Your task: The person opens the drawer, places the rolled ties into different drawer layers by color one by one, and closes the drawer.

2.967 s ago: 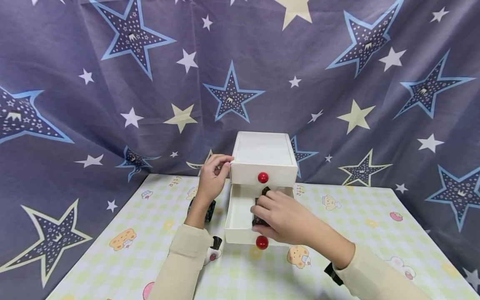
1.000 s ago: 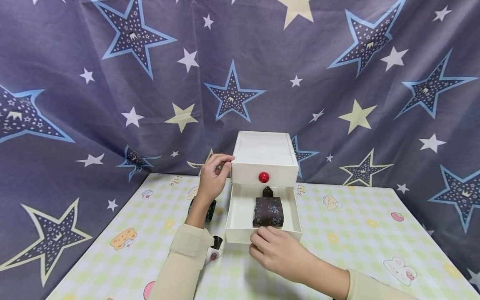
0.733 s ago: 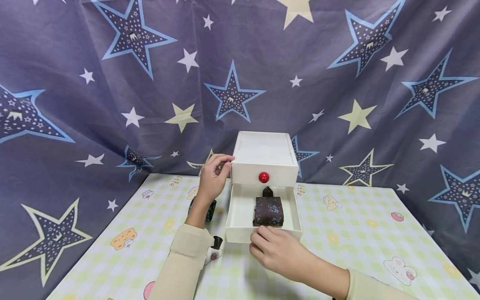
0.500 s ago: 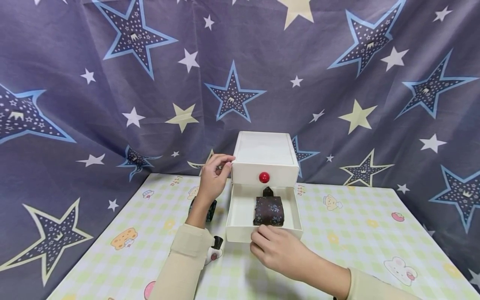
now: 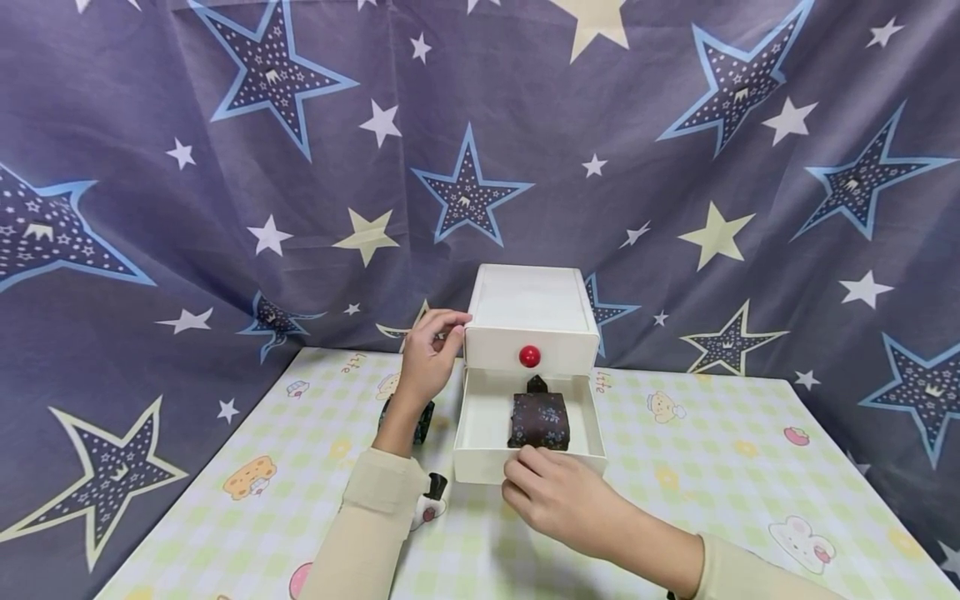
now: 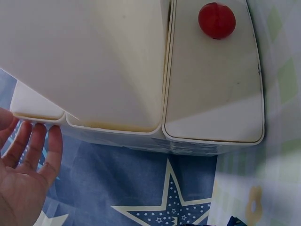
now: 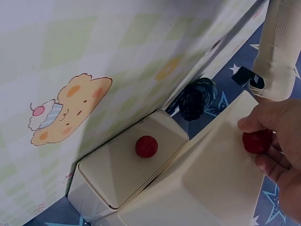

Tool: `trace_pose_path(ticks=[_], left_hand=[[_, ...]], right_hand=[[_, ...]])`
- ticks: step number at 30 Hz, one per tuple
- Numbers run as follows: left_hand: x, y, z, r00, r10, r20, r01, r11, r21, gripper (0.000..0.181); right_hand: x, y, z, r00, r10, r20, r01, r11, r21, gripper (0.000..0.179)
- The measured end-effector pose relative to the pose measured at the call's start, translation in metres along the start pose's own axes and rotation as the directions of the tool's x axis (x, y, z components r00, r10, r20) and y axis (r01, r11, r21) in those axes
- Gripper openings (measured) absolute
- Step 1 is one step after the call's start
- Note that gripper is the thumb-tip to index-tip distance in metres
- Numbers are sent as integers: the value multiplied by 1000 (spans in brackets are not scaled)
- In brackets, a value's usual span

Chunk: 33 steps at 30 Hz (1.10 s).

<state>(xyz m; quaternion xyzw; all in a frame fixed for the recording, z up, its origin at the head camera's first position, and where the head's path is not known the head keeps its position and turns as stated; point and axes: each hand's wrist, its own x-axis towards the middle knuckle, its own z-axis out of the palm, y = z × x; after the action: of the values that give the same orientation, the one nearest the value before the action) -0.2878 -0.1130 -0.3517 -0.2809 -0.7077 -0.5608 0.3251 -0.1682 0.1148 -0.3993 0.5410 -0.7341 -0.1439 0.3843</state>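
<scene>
Above checked cloth (image 5: 712, 483), the right hand (image 5: 558, 502) grips the partly hidden drawer knob (image 7: 255, 142).

1. Cabinet (image 5: 531, 298) on the table (image 5: 712, 467), before the curtain (image 5: 562, 108).
2. Tie (image 5: 542, 421) in the middle drawer (image 5: 480, 465), which juts forward.
3. Left hand (image 5: 429, 354) at the cabinet's left edge.
4. Right hand (image 5: 562, 496) before the drawer, on its knob (image 7: 257, 142).
5. Bundle (image 5: 423, 421) left of the drawer.

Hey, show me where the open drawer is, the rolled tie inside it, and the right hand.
Open drawer (image 5: 480, 467): head view, left part of its front panel.
Rolled tie (image 5: 541, 420): head view, its flowered top.
Right hand (image 5: 557, 497): head view, back of the hand.
</scene>
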Motion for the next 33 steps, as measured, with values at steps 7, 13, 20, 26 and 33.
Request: trace_pose_path(ticks=[7,13,20,26,33], left_hand=[[0,0,1,1000,-1,0,1,1000,-6,18],[0,0,0,1000,-3,2,3,1000,6,18],[0,0,0,1000,1,-1,-1,1000,16,18],[0,1,0,1000,-6,-1,6,1000,10,18],[0,0,0,1000,-2,-2,2,1000,19,17]], right_hand=[[0,1,-1,1000,13,-1,-13,1000,11,29],[0,3,0,1000,18,4,-18,1000,18,23],[1,4,-1,1000,25,7,-25,1000,17,24],[2,4,-1,999,33,8,-33,999,18,25],[2,5,0,999,44,16,-45,999,29,27]])
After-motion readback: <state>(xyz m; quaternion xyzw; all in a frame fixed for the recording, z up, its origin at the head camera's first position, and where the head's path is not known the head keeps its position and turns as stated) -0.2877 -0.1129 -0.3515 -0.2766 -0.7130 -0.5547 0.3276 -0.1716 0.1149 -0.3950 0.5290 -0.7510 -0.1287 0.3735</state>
